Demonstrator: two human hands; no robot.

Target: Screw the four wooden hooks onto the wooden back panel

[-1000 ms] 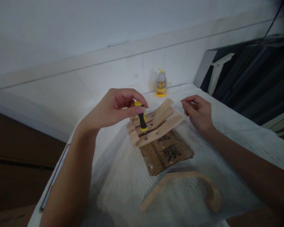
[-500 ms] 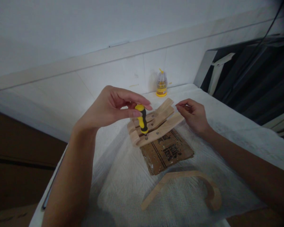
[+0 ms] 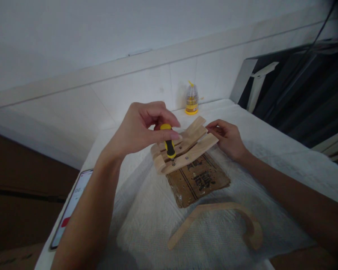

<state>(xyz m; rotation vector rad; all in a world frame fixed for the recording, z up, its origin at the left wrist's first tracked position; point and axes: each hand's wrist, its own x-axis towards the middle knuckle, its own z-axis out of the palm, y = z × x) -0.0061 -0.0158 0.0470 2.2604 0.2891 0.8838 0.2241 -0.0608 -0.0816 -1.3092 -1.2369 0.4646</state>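
Cloth-covered tabletop: forearm overlaps smartphone; your left hand pinches screwdriver; right hand half-curled by wooden slats, grip unclear.

Homelike room (apparently), plain wall, draped table

Wall: dim, cool grey, palest low down near the centre.
Bottle: faint soft shadow on its 9 o'clock side; print too smeared to read.
Worktop cloth: muted white, soft grey shading toward 7 o'clock, weave partly smoothed away.
Cardboard: small glints along its 7 o'clock edge, lettering soft.
Screwdriver: yellow stands out from dull colours.
Phone: lit screen at 8 o'clock, digits indistinct.
Dark panels: sunk in shadow between 2 and 3 o'clock, detail mostly lost.
Forearms: stretched by the wide lens toward 4 and 8 o'clock.
Corner: blackened at 2 o'clock.
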